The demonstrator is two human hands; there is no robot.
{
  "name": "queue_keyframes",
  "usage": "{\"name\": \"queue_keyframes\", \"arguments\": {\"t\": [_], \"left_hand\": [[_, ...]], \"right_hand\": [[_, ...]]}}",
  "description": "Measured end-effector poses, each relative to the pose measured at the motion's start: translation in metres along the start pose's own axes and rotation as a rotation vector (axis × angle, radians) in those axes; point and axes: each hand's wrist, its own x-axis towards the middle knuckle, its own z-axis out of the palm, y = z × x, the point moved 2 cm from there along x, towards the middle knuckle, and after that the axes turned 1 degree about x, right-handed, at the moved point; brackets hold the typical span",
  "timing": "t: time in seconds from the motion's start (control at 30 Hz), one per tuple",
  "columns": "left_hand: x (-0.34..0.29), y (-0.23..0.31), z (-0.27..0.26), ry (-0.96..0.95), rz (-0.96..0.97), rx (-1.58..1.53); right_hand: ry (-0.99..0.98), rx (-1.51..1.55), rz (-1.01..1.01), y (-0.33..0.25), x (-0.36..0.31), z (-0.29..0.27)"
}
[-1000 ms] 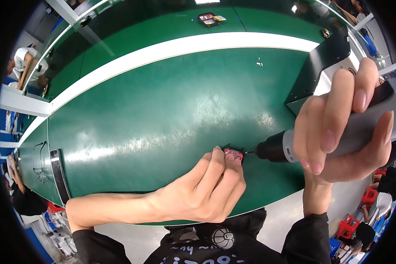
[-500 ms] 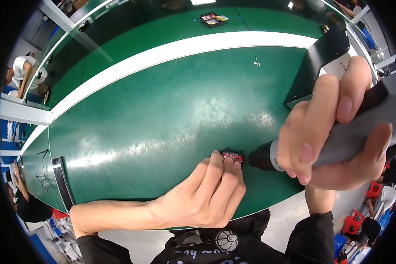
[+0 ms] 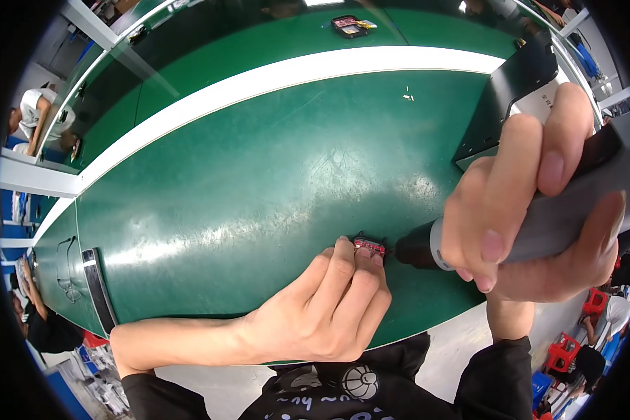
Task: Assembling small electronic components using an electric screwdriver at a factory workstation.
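My left hand (image 3: 329, 301) pinches a small red circuit board in a dark frame (image 3: 368, 245) down on the green table, with the fingertips covering its near edge. To its right, my right hand (image 3: 500, 217) is wrapped round a grey and black electric screwdriver (image 3: 420, 248). The tool lies almost level, and its dark nose points left at the board's right end. Whether the tip touches the board is too small to tell.
Behind my right hand stands a black metal bracket (image 3: 493, 112). Small white bits (image 3: 408, 96) lie farther back. At the left are eyeglasses (image 3: 66, 273) and a dark strip (image 3: 99, 290). Beyond a white rail (image 3: 294, 64) sits an opened small black case (image 3: 350, 26).
My view has shifted slightly, so the far case appears a little farther right. Both hands keep their grips, and the screwdriver stays beside the board.
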Motion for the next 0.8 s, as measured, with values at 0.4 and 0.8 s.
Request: {"name": "queue_keyframes", "arguments": {"t": [0.4, 0.8], "left_hand": [[0.001, -0.003, 0.002, -0.025, -0.068, -0.069], [0.005, -0.001, -0.001, -0.055, -0.094, -0.082]], "right_hand": [[0.015, 0.062, -0.058, 0.014, 0.006, 0.002], [-0.005, 0.029, -0.034, 0.014, 0.001, 0.009]]}}
